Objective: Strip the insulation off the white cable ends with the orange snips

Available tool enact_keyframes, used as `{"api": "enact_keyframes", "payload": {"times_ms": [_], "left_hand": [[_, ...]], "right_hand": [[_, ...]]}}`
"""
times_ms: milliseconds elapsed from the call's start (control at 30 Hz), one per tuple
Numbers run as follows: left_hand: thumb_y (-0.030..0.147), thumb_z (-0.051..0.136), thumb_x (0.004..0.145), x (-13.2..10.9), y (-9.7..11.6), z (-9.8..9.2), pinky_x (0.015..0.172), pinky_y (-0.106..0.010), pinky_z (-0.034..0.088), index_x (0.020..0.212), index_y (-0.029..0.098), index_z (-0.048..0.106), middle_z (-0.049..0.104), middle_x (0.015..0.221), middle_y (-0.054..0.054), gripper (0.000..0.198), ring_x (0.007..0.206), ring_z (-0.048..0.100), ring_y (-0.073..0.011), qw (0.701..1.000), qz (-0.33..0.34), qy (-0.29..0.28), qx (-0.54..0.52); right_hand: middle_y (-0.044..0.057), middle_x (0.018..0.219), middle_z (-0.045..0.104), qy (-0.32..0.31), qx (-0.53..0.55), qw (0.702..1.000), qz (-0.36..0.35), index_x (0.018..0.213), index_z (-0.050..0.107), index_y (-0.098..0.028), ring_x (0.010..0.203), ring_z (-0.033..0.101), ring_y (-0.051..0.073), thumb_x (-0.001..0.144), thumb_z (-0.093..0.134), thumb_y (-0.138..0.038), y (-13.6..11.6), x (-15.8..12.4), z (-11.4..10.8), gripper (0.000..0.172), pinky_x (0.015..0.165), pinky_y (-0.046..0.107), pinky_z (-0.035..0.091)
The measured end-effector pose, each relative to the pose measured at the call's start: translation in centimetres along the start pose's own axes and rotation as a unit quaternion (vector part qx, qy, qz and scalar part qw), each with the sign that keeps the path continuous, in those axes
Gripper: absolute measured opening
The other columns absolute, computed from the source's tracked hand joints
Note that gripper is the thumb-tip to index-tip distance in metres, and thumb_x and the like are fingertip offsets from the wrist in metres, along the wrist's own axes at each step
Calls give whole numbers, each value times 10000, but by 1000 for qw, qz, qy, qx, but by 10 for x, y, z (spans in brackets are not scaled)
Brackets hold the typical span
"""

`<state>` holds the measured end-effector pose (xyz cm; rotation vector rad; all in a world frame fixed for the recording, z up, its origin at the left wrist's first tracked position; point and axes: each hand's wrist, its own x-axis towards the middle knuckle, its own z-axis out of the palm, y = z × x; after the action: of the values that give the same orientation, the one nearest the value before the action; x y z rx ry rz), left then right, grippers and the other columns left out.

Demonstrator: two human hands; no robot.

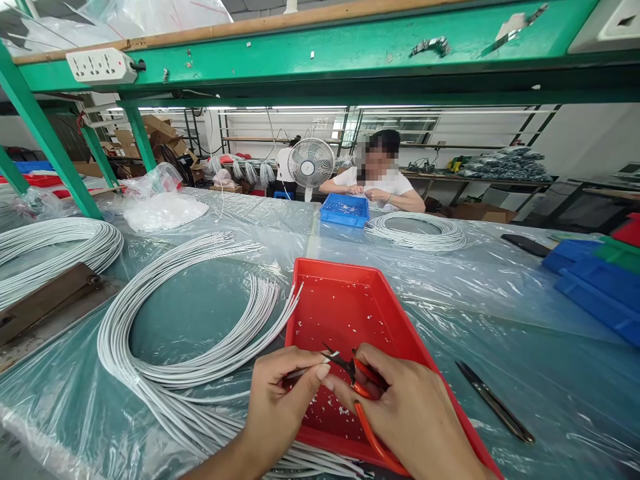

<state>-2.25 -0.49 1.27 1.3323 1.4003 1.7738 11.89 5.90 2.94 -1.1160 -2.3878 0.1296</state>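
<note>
My left hand (287, 393) pinches the white tip of a cable between thumb and fingertips. In my right hand (407, 397) is a pair of scissors (371, 430) with orange handles and dark blades. The blades meet the cable tip right at my left fingertips, over the red tray (345, 269). Small white scraps are scattered across the tray's floor. To the left lies a large coil of white cables (117, 333); its loose ends reach the tray's left rim and pass beneath my left forearm. Whether the held cable belongs to this coil is partly hidden.
Right of the tray lies a slim dark metal tool (495, 403). Blue bins (595, 280) stand at far right. Across the table, a person (383, 177) works over a blue tray (345, 210) beside another cable coil (415, 231). A green shelf beam (280, 63) spans above.
</note>
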Motion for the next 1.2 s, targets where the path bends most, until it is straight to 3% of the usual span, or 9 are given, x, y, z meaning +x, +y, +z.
{"api": "enact_keyframes", "payload": {"times_ms": [167, 433, 633, 800, 900, 1000, 1100, 1200], "left_hand": [[221, 581, 800, -2, -1, 0, 608, -209, 447, 756, 152, 698, 677, 697, -38, 143, 639, 577, -141, 1000, -14, -15, 4], [307, 511, 847, -3, -3, -1, 499, -187, 347, 773, 141, 665, 520, 575, 14, 239, 518, 401, -87, 994, -79, -67, -41], [272, 566, 810, -2, -2, -1, 582, -212, 435, 751, 138, 669, 656, 672, -39, 178, 615, 561, -138, 993, -68, -61, -72], [211, 618, 760, 0, -3, 0, 597, -224, 473, 726, 135, 688, 688, 676, -55, 109, 619, 605, -152, 997, -43, -36, -53], [180, 639, 737, 2, -2, 0, 636, -220, 487, 741, 154, 714, 714, 720, -55, 79, 667, 631, -160, 999, -25, 4, -22], [168, 642, 736, 2, -1, 0, 656, -217, 492, 774, 166, 726, 723, 745, -52, 92, 689, 638, -160, 999, -16, 27, 5], [165, 643, 737, 0, -1, 1, 639, -214, 491, 778, 166, 727, 724, 733, -49, 94, 667, 636, -156, 999, -8, 21, 28], [154, 630, 752, -3, -3, 2, 632, -216, 488, 796, 165, 723, 726, 749, -50, 104, 668, 642, -156, 999, 9, -1, 47]], "right_hand": [[-85, 425, 381, -1, -9, 1000, -3, 571, 232, -235, 350, 385, 110, 713, 560, -418, 0, -1, -1, 402, 394, 208, 195], [-82, 423, 396, -2, -11, 1000, -16, 573, 240, -235, 351, 406, 114, 719, 563, -409, 2, -1, -1, 395, 390, 204, 207], [-77, 416, 384, 2, -16, 1000, -3, 567, 224, -234, 336, 397, 114, 721, 540, -424, -1, -1, -3, 399, 386, 211, 179], [-76, 430, 380, -4, -4, 1000, 1, 565, 244, -233, 358, 346, 108, 716, 544, -419, 0, 0, -3, 384, 398, 211, 183], [-79, 454, 346, -19, 61, 998, 7, 568, 249, -230, 402, 287, 100, 719, 548, -398, 1, 1, -4, 375, 411, 205, 210], [-72, 500, 314, -35, 197, 979, 38, 572, 270, -227, 455, 275, 98, 734, 542, -343, 1, 3, -4, 338, 427, 200, 259], [-52, 547, 390, -58, 337, 938, 65, 613, 434, -207, 503, 366, 107, 758, 547, -296, -2, 4, -3, 204, 470, 203, 340], [-28, 575, 484, -47, 400, 911, 83, 668, 556, -181, 566, 476, 141, 725, 612, -310, -7, 3, 1, 152, 525, 225, 402]]}}
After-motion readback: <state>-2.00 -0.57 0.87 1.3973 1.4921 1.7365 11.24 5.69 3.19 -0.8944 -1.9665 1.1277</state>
